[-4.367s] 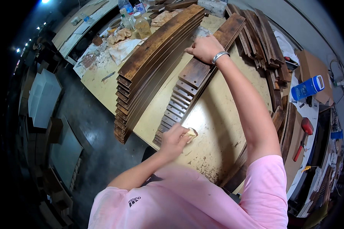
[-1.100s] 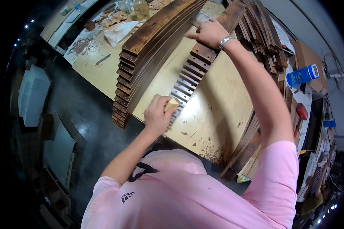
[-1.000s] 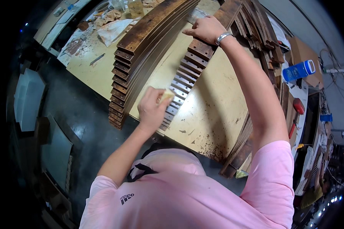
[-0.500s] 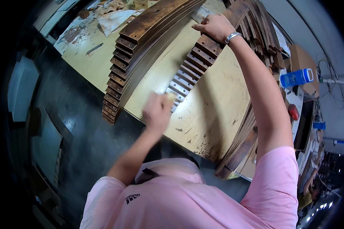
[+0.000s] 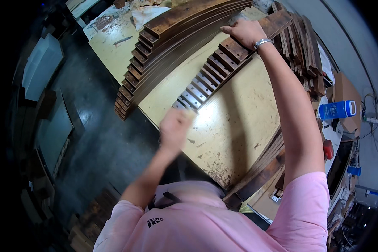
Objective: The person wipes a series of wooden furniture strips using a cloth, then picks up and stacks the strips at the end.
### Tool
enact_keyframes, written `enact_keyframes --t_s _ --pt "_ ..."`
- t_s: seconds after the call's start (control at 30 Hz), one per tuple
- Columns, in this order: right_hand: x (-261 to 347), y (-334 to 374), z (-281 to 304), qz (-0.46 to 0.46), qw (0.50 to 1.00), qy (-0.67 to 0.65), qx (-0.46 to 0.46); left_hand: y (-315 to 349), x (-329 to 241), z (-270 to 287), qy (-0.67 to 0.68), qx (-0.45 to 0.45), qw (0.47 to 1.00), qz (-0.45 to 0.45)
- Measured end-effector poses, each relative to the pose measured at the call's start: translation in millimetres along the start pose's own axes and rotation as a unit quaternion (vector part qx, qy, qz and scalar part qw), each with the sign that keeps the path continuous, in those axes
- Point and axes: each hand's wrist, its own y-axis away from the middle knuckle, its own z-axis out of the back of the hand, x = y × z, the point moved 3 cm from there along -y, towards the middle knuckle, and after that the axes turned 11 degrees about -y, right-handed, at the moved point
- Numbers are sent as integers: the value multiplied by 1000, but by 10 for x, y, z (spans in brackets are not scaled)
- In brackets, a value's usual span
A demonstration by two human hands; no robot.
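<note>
A fanned stack of brown wood-like slats (image 5: 216, 67) runs diagonally over the table. Its stepped ends have drilled holes, and the lower ones shine pale. My right hand (image 5: 245, 32) presses on the top slat, fingers around its far side and thumb pointing left. At the lowest steps, my left hand (image 5: 174, 130) is closed and smeared by motion. A small pale yellowish piece (image 5: 190, 115) sticks out of it against the slat ends; its kind is unclear. Left of this stack lies a larger curved stack of similar slats (image 5: 155, 54), also stepped and drilled.
The pale yellow table (image 5: 214, 143) has worn spots near its front corner. More slats (image 5: 300, 50) are piled at the far right, others (image 5: 260, 168) along the right edge. A blue bottle (image 5: 337, 110) stands beside a cardboard box (image 5: 346, 94). Dark floor (image 5: 101, 138) lies left.
The view has shifted a little, so the table and stacks sit differently. My left hand has moved slightly down along the slat ends. My right hand keeps its place on the stack.
</note>
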Motion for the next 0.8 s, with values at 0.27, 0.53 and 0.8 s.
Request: enact_keyframes --t_s 0.27,0.53,0.8 --pt "-8 -9 -27 8 1000 10 -17 551 135 -52 18 75 997 -14" --pt "66 -3 27 13 1000 23 -2 570 426 -15 85 13 995 43" --pt "28 -33 -12 25 998 49 22 401 545 87 125 -40 981 140"
